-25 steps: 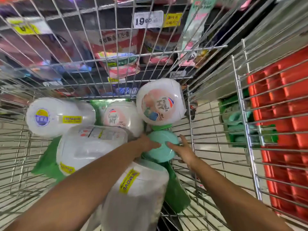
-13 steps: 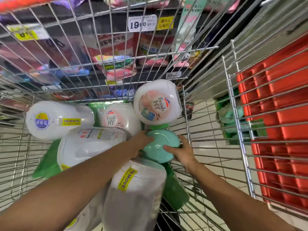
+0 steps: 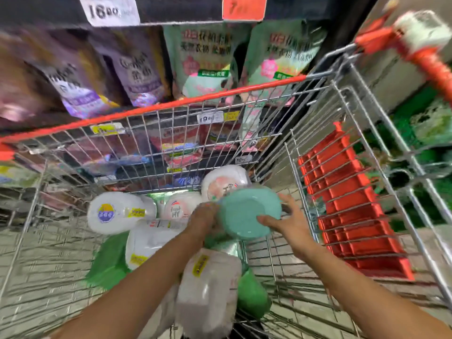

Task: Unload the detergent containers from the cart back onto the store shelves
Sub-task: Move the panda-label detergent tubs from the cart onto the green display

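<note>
Detergent containers lie heaped in the wire cart (image 3: 171, 107), mostly white plastic seen end-on. Nearest the left wall, a white bottle (image 3: 115, 212) on its side carries a round blue-and-yellow badge and a yellow sticker too blurred to read. Beside it, a second white container (image 3: 151, 241) rests on a green pack (image 3: 107, 263), and a rounder white one (image 3: 179, 206) shows a label with the letters "HY". At the near edge, another white container (image 3: 210, 292) bears a yellow sticker, unreadable. The left hand (image 3: 204, 217) has curled fingers gripping the left side of the teal-ended container (image 3: 245, 211), which is raised above the pile toward the cart's far right corner. Its flat, round, pale teal end faces the camera, with a darker green body below. The right hand (image 3: 285, 222) grips its right side, thumb across the teal face and fingers wrapped behind the rim. A further white container (image 3: 221, 181) sits just behind it. A red plastic flap (image 3: 347, 204) lies against the right wall. Beyond the cart, the shelves (image 3: 176, 8) hold purple pouches (image 3: 141, 77) and green-and-white pouches (image 3: 205, 62) with Chinese print; a white price tag (image 3: 110, 11) seems to read "16.00".
</note>
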`<state>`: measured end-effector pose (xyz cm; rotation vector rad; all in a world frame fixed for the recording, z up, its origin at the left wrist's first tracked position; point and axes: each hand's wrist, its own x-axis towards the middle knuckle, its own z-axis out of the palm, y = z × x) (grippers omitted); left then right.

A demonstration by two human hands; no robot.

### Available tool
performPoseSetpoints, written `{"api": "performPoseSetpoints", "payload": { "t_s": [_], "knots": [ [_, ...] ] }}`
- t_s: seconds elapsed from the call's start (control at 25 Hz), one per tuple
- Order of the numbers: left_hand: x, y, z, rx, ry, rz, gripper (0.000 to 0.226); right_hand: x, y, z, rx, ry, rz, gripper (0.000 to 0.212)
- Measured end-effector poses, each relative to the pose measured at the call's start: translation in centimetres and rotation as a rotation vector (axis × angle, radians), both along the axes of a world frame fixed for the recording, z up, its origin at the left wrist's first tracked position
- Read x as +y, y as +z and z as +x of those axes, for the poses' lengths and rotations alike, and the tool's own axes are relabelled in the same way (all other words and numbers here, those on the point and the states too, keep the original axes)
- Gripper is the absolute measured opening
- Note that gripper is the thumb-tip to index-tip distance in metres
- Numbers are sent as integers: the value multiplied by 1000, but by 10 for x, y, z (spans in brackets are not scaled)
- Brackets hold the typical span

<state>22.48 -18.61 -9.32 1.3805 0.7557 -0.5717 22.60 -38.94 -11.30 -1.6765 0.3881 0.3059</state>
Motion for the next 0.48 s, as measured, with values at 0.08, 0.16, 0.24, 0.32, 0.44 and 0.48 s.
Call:
{"api": "performPoseSetpoints", "payload": {
  "t_s": [0.08,0.16,0.24,0.32,0.44,0.48],
  "knots": [
    [3,25,-6,-16,92,-216,39,1,27,3,-85,60,55,72],
    [8,44,-11,-45,147,-385,46,5,52,3,-169,124,97,81],
    [12,63,-16,-147,211,-413,40,7,74,0,-237,157,162,86],
    [18,81,-24,-280,284,-466,58,9,94,-4,-238,157,311,82],
    [24,96,-37,-506,220,-447,61,13,120,-10,-156,149,490,89],
    [25,100,-42,-557,192,-412,66,15,125,-12,-148,153,510,93]
  ]
}}
